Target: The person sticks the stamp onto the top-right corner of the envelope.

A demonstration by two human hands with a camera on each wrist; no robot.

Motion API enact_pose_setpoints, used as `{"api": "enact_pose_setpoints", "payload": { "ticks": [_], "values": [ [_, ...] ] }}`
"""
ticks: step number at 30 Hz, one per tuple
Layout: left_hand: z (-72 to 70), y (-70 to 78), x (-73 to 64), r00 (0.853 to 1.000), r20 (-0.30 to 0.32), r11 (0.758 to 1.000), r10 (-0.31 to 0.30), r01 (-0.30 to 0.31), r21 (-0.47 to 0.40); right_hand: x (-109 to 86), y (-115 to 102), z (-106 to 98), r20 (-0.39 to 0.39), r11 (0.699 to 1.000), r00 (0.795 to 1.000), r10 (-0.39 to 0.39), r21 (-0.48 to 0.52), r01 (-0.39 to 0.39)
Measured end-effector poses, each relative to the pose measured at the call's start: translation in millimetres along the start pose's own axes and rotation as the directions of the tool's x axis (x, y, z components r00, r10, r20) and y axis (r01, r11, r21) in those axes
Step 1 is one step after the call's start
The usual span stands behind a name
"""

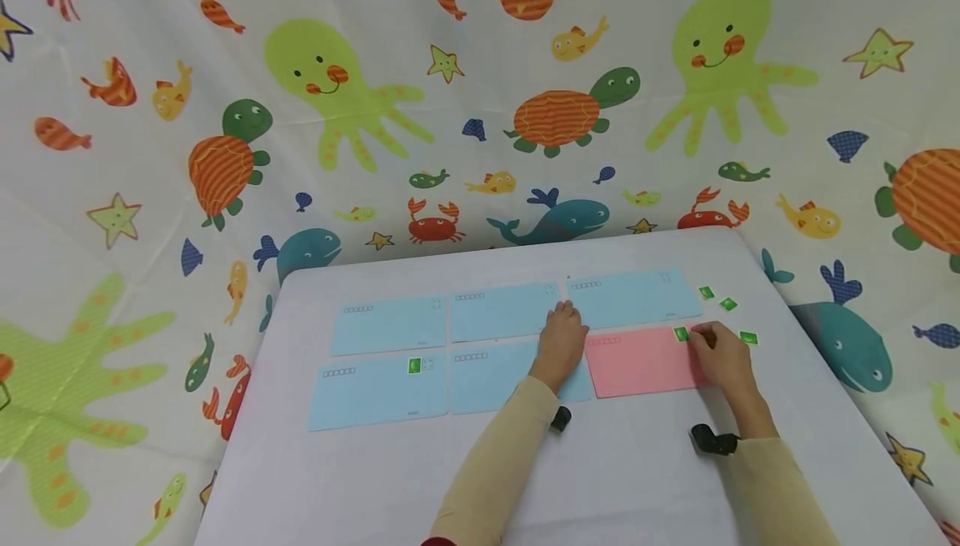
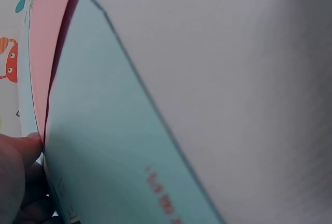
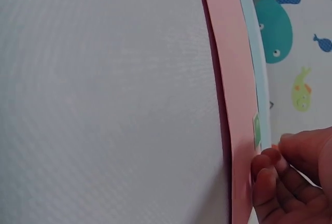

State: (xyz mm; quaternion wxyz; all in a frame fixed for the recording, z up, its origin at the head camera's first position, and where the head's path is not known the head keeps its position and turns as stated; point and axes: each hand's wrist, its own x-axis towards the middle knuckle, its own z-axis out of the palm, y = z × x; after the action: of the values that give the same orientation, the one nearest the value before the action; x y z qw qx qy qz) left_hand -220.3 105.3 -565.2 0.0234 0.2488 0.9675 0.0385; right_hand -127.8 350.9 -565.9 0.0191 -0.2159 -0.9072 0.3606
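Observation:
A pink envelope (image 1: 637,367) lies at the front right of a grid of blue envelopes. My left hand (image 1: 561,348) rests at the pink envelope's upper left corner, over the neighbouring blue envelope (image 1: 480,383). In the left wrist view its thumb (image 2: 28,146) touches the pink envelope's edge. At the pink envelope's upper right corner, my right hand (image 1: 726,363) holds a green stamp (image 1: 681,334) by its right edge between thumb and fingertips. The right wrist view shows this stamp (image 3: 257,129) near the envelope's far edge, beside the fingertips.
Several loose green stamps, one of them a stamp (image 1: 728,304) at the right, lie beyond the envelopes. Another stamp (image 1: 415,365) sits on the front left blue envelope (image 1: 360,396). More blue envelopes (image 1: 502,317) line the back row. A patterned cloth (image 1: 480,87) hangs behind the white table (image 1: 360,479).

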Motion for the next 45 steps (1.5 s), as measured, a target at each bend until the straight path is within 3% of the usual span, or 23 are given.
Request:
{"api": "enact_pose_setpoints", "payload": {
  "ticks": [6,15,27,34,45],
  "values": [
    [-0.5,-0.3,-0.3,1.000,0.018,1.000,-0.013,0.013,-0.028,-2.3,-1.2,-3.9,-0.002,1.000,1.000,0.012,0.018,-0.012],
    [-3.3,0.4,0.3,1.000,0.005,1.000,-0.009,0.009,-0.022,-2.1,-1.1,-18.0,-0.077,1.000,0.997,-0.016,0.011,0.017],
    [-2.2,1.7,2.9,0.999,0.019,0.999,-0.033,0.034,-0.029,1.7,8.3,-36.7,-0.148,0.998,0.987,0.055,0.032,-0.050],
    [-1.7,1.2,3.1,0.998,0.034,0.997,-0.043,0.045,-0.068,7.7,20.7,-53.5,-0.136,0.989,0.981,0.141,0.055,-0.134],
    [-0.2,0.6,3.5,0.999,0.022,0.994,-0.046,0.048,-0.101,15.1,35.4,-63.6,-0.133,0.970,0.962,0.238,0.084,-0.228]
  ]
}}
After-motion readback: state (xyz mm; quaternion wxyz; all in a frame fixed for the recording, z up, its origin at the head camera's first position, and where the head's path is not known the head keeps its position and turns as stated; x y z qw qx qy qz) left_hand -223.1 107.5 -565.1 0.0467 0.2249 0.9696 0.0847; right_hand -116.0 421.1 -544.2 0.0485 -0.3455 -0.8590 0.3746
